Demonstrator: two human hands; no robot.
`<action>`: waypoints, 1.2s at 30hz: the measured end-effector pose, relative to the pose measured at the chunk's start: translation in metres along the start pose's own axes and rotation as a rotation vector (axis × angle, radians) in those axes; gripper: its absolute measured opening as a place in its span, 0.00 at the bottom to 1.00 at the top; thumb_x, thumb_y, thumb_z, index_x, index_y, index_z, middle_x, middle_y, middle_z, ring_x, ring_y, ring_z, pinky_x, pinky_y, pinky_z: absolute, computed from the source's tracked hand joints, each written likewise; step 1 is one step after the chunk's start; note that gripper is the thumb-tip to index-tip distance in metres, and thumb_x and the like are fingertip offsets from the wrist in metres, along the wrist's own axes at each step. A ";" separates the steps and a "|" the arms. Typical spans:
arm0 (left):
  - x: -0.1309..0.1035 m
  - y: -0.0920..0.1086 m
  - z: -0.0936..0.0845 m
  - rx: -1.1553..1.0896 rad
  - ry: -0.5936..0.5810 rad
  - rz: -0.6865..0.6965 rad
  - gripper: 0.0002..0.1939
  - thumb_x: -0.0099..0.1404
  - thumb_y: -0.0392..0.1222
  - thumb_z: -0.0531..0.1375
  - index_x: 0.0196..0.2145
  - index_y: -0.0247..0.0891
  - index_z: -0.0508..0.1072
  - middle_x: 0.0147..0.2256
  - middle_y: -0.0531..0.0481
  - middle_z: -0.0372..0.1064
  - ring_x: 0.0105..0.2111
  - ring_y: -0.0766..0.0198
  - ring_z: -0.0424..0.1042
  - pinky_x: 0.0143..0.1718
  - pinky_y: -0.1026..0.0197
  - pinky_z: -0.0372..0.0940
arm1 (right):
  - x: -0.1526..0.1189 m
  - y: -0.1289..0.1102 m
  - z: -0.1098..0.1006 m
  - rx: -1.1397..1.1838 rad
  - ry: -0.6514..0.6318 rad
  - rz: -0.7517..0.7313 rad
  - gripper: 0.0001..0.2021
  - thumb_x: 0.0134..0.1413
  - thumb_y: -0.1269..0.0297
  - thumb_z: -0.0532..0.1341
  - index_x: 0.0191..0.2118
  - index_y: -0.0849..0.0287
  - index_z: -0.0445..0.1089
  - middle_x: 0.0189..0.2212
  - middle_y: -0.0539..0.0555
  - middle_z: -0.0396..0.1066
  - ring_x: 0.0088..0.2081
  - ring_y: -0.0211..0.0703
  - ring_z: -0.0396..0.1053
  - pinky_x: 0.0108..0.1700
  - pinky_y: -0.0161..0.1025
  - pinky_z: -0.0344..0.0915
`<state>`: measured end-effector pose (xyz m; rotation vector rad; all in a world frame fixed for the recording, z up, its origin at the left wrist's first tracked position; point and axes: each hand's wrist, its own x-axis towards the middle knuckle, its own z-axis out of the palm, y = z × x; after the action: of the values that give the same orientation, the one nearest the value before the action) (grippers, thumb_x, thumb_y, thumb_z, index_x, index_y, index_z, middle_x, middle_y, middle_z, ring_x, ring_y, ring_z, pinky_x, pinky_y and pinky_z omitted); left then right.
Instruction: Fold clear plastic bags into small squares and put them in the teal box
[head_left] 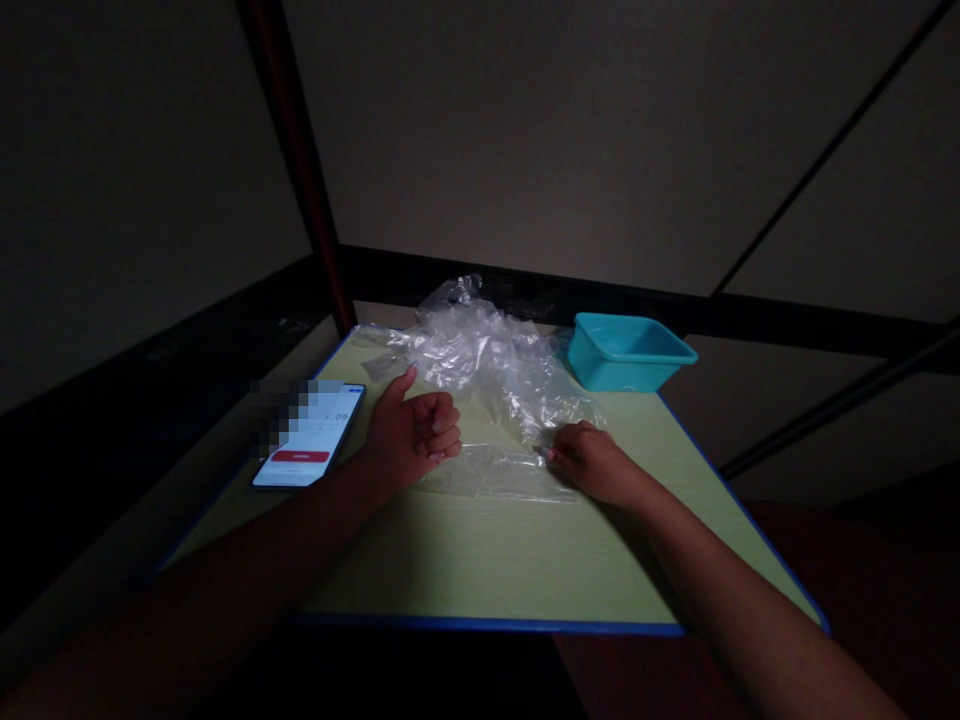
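step: flattening bag [491,470] on counter [480,560] | left hand [412,435] fisted at bag's left edge | right hand [592,462] pinching right edge | next, likely: firm hold, smooth crease

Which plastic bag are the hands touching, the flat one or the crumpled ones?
The flat plastic bag, lying smooth between the left hand and right hand; the crumpled pile sits behind.

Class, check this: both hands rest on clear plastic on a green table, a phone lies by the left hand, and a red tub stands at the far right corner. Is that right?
Not quite. The tub is teal, not red, as the head view shows. The rest holds: the left hand and right hand rest on the clear plastic on the green table, with the phone by the left hand.
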<state>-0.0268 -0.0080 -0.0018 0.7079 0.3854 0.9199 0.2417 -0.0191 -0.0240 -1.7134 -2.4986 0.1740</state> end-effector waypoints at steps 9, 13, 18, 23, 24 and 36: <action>0.001 0.001 0.001 -0.007 0.008 0.014 0.39 0.68 0.58 0.32 0.14 0.33 0.65 0.13 0.56 0.48 0.11 0.72 0.48 0.17 0.65 0.53 | 0.000 0.001 0.000 0.023 0.004 -0.015 0.16 0.63 0.62 0.49 0.29 0.61 0.69 0.28 0.58 0.71 0.33 0.45 0.64 0.38 0.39 0.56; 0.001 -0.001 -0.001 0.007 -0.017 0.009 0.38 0.68 0.59 0.34 0.15 0.33 0.66 0.14 0.56 0.47 0.11 0.72 0.48 0.17 0.64 0.54 | 0.000 0.000 -0.001 0.010 -0.010 -0.016 0.17 0.63 0.62 0.50 0.28 0.60 0.69 0.28 0.57 0.71 0.32 0.44 0.64 0.36 0.39 0.56; 0.001 -0.003 0.001 -0.006 -0.004 0.029 0.36 0.68 0.59 0.37 0.18 0.33 0.68 0.15 0.56 0.48 0.13 0.72 0.48 0.18 0.65 0.53 | 0.000 0.000 -0.001 -0.011 -0.011 -0.017 0.17 0.63 0.62 0.50 0.28 0.61 0.70 0.28 0.57 0.71 0.33 0.44 0.65 0.38 0.39 0.56; 0.003 -0.003 0.004 -0.032 -0.005 0.028 0.36 0.68 0.57 0.35 0.23 0.31 0.71 0.17 0.54 0.50 0.15 0.70 0.50 0.21 0.64 0.54 | -0.001 -0.001 -0.002 0.004 -0.015 0.000 0.16 0.63 0.61 0.50 0.29 0.60 0.70 0.29 0.58 0.71 0.34 0.45 0.65 0.38 0.39 0.56; 0.003 -0.003 0.004 -0.037 -0.008 0.025 0.36 0.68 0.57 0.35 0.23 0.31 0.72 0.17 0.54 0.50 0.15 0.69 0.51 0.21 0.63 0.54 | -0.001 -0.001 -0.002 0.007 -0.016 0.001 0.16 0.63 0.61 0.50 0.29 0.61 0.70 0.29 0.58 0.71 0.34 0.45 0.65 0.38 0.39 0.56; 0.005 -0.003 0.004 -0.061 0.012 0.003 0.35 0.67 0.57 0.35 0.23 0.32 0.71 0.16 0.52 0.51 0.18 0.65 0.56 0.23 0.61 0.56 | -0.001 -0.002 -0.004 -0.004 -0.028 0.000 0.16 0.63 0.61 0.51 0.28 0.60 0.70 0.30 0.57 0.71 0.34 0.44 0.64 0.37 0.38 0.56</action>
<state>-0.0199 -0.0072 -0.0008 0.6471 0.3656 0.9351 0.2407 -0.0205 -0.0201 -1.7248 -2.5207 0.1945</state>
